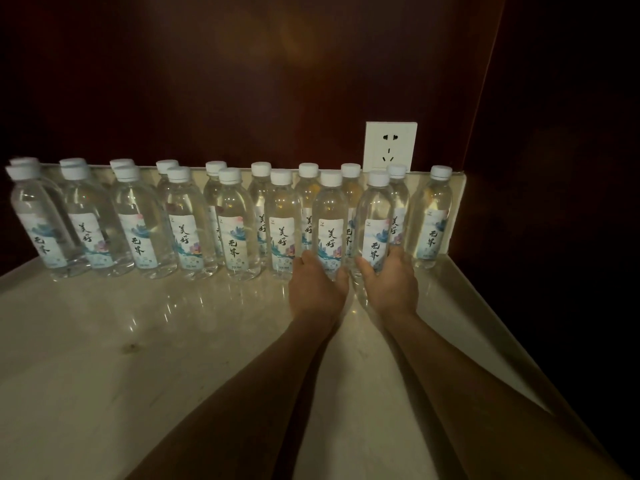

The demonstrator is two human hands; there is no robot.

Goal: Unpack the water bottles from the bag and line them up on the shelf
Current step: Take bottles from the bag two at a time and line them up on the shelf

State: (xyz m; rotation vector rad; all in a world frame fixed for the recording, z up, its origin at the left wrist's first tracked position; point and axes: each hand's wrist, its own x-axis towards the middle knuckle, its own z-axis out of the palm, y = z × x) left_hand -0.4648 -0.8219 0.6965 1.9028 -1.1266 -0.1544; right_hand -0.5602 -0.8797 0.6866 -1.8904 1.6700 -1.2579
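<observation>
Several clear water bottles with white caps and printed labels stand upright in two rows along the back of a pale marble shelf (138,341). My left hand (317,289) grips the base of one front-row bottle (329,220). Right beside it, my right hand (388,282) grips the base of the neighbouring front-row bottle (375,220). Both bottles stand on the shelf, at the right end of the front row. A single back-row bottle (433,220) stands alone further right. No bag is in view.
A dark red-brown wooden wall (242,81) rises behind the bottles, with a white power socket (389,147) just above the right-hand caps. A dark side panel (554,168) closes the shelf on the right. The shelf's right edge runs diagonally toward me.
</observation>
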